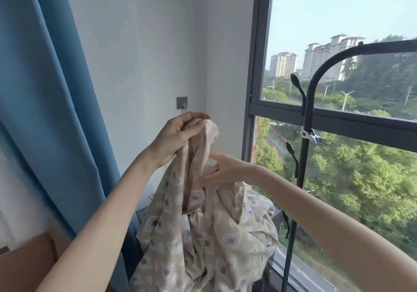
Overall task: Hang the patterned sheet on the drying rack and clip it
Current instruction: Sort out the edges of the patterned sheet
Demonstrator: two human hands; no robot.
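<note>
Closest to the lens, two bare forearms, rising from the lower corners toward the middle. Grips with the left hand [178,134], fingers curled tight and thumb pressed in, a bunched edge of the beige sheet [203,235] patterned with grey and white diamonds, lifted to just below the grey wall socket [181,102] behind. Meets the same cloth lower down with the right hand [225,170]: fingers straight, tips laid against a fold, thumb raised clear, nothing pinched. Hangs from the left-hand grip in a twisted rope, then billows out below into a crumpled mass filling the bottom centre, lower end out of view. Stands just right of that mass, with none of the cloth over it: the black metal drying rack [308,116], a slim upright pole curving at the top into a horizontal bar that runs off the right edge. Carries leaf-shaped black hooks [295,82] along its left side and one silver metal clip [313,137] clamped to the pole, about level with the left hand. Behind, a dark-framed window [255,66] over green treetops, a road and pale tower blocks; to the left, a white wall [146,43] and a long blue curtain [45,88].
</note>
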